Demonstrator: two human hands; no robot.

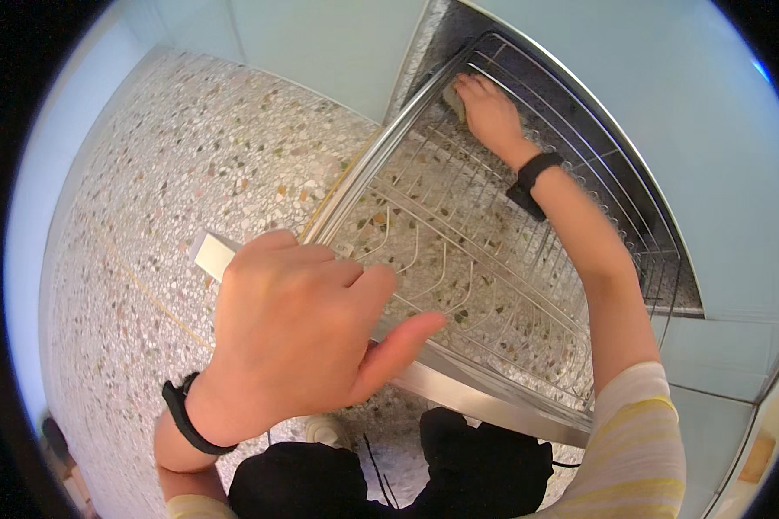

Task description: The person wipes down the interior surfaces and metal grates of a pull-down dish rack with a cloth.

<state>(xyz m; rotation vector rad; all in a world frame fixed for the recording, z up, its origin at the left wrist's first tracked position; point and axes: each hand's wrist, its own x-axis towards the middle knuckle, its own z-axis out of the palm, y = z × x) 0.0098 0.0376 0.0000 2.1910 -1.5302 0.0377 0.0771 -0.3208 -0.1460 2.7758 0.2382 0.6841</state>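
A wire drawer basket (480, 253) stands pulled out from a pale blue cabinet, with terrazzo floor visible through its bars. My left hand (292, 318) is closed over the metal-edged drawer front (493, 396), thumb stretched along the top; its fingertips are hidden. Deep inside, at the basket's far left corner, my right hand (493, 120) presses a yellowish sponge or folded cloth (453, 102) near the side rail (409, 123). Most of that pad is covered by the fingers. Curved wire dividers (419, 246) rise in the nearer part of the basket.
The dark cabinet opening (558, 97) surrounds the basket's rear. Pale blue cabinet panels (701, 162) stand to the right and behind. Speckled terrazzo floor (188, 168) spreads to the left. My black-clothed knees (298, 477) are close to the drawer front.
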